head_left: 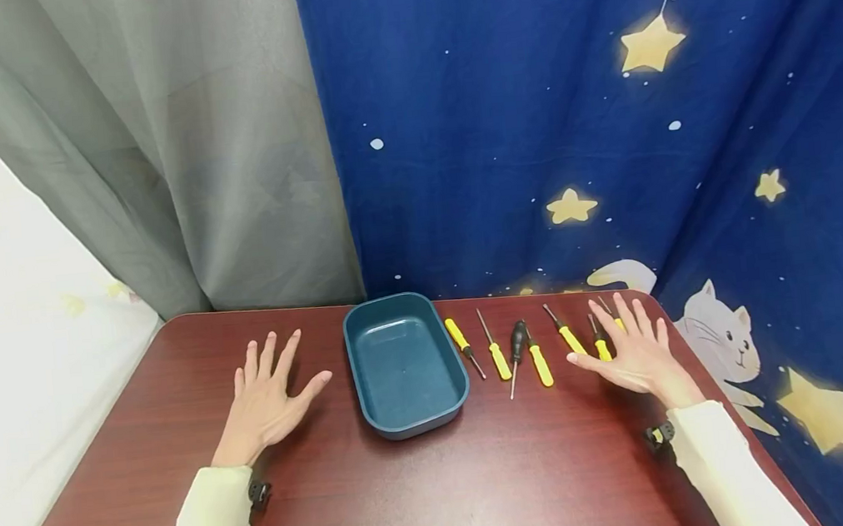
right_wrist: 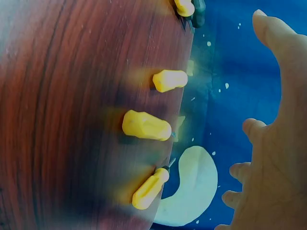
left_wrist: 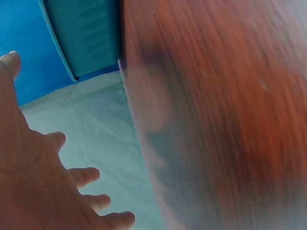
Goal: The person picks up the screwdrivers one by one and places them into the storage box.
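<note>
My left hand (head_left: 264, 402) is held with fingers spread over the left part of the table, holding nothing, to the left of a dark teal plastic bin (head_left: 413, 422). The bin's wall (left_wrist: 86, 38) also shows in the left wrist view. My right hand (head_left: 644, 360) is spread over the right end of a row of screwdrivers and grips none of them. In the row lie several yellow-handled screwdrivers (head_left: 540, 365) and one black-handled screwdriver (head_left: 518, 342). The right hand partly covers the rightmost ones. Yellow handles (right_wrist: 146, 125) lie beside that hand in the right wrist view.
The reddish-brown wooden table (head_left: 442, 495) ends at the back against a grey curtain (head_left: 257, 185) and a blue starry curtain (head_left: 470, 125). White cloth (head_left: 29, 331) hangs at the left edge. The screwdrivers lie between the bin and the table's right edge.
</note>
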A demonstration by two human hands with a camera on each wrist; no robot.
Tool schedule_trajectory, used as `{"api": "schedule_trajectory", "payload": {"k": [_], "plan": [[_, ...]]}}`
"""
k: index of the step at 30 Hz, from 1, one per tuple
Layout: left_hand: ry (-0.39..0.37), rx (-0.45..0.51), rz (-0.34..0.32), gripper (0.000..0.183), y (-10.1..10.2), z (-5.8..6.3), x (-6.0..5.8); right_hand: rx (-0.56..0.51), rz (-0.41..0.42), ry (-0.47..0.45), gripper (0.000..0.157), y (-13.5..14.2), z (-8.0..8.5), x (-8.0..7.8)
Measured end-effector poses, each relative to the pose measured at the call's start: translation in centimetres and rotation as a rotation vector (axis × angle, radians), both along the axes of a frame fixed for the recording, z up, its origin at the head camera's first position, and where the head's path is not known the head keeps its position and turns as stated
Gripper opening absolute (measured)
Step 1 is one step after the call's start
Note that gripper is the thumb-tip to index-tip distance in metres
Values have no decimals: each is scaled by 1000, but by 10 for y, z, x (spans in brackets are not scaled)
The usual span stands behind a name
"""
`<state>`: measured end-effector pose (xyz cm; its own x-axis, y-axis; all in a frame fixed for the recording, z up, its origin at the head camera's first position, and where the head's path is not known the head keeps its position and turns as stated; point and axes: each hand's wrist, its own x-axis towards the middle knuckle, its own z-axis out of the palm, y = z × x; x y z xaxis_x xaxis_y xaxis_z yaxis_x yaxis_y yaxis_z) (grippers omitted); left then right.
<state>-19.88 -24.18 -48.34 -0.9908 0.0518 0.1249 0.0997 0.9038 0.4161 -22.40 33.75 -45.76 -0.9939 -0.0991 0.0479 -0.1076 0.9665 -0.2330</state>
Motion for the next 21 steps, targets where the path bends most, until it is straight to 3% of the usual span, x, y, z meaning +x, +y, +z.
{"api": "schedule_trajectory", "payload": {"k": [6,16,21], "plan": [[-70,119,-5,89,7,3,-4,-7,-8,-33,104,9,5,-7],[-68,314,-28,81,17,4,-8,-14,-13,-70,104,17,5,-17],[-123,440,-2,79,24,10,-9,-51,-11,-84,104,20,5,-23]]}}
